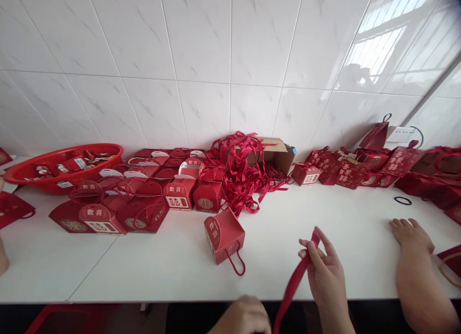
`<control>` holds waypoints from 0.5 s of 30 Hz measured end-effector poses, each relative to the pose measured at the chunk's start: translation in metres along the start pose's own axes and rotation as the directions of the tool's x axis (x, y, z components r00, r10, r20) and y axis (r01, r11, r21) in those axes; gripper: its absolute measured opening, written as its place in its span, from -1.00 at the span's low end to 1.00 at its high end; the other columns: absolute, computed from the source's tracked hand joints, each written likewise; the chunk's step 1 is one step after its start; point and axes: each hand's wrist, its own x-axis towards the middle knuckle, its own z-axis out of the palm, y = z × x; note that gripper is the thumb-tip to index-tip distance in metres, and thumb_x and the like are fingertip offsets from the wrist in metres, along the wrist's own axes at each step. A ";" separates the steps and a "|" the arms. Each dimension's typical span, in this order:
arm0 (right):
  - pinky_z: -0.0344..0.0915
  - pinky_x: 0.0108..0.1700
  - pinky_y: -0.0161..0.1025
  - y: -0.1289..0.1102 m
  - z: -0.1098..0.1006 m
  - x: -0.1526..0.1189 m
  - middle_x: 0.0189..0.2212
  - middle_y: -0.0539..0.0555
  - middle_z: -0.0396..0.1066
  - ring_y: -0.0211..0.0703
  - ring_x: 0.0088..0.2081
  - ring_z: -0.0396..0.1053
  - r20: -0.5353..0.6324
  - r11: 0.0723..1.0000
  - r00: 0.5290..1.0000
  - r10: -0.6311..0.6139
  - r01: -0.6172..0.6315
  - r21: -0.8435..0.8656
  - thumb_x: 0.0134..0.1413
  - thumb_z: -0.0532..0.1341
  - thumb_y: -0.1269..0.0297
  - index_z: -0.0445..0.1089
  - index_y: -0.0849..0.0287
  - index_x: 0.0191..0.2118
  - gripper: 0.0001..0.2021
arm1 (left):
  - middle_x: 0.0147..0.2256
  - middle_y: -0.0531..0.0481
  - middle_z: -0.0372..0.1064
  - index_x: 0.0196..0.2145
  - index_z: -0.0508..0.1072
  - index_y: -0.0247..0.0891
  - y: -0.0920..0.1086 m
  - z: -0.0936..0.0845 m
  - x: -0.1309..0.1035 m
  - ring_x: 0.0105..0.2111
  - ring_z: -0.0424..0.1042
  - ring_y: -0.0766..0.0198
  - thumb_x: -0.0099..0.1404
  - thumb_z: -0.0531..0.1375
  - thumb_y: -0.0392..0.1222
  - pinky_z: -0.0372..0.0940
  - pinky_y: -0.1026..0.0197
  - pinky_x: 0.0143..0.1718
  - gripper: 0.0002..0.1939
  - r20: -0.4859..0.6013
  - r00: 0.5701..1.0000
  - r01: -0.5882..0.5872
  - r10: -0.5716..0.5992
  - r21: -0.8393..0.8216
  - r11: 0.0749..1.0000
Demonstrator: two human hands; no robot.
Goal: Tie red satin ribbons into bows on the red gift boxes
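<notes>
My right hand (326, 271) pinches the upper end of a red ribbon (293, 286) between thumb and fingers, above the front of the white table. The ribbon hangs down to the lower left and leaves the picture at the bottom edge. My left hand (243, 317) is low at the table's front edge, blurred and partly cut off. Its knuckles show, but its fingers are hidden, and whether it holds the ribbon's lower part I cannot tell. A red gift box (225, 237) with a cord handle lies tipped on the table, apart from both hands.
Rows of red gift boxes (144, 211) and a red basin (68, 173) stand at left. Behind lies a heap of red ribbons (248, 180) by a cardboard box (284, 154). More red bags (353, 173), a black ring (402, 200) and another person's hand (412, 235) are at right.
</notes>
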 end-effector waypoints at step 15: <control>0.32 -0.47 -0.29 0.002 -0.004 -0.003 -0.19 0.11 0.49 -0.32 -0.53 0.26 0.164 0.981 0.967 0.196 -0.194 -0.023 -0.07 0.35 0.17 0.46 0.15 -0.15 -0.68 | 0.08 -0.21 0.19 0.05 0.27 -0.19 -0.037 -0.108 0.038 0.11 0.21 -0.03 0.29 0.09 -0.06 0.17 -0.15 0.09 -0.61 -0.673 0.715 0.504 -0.189 0.309 0.807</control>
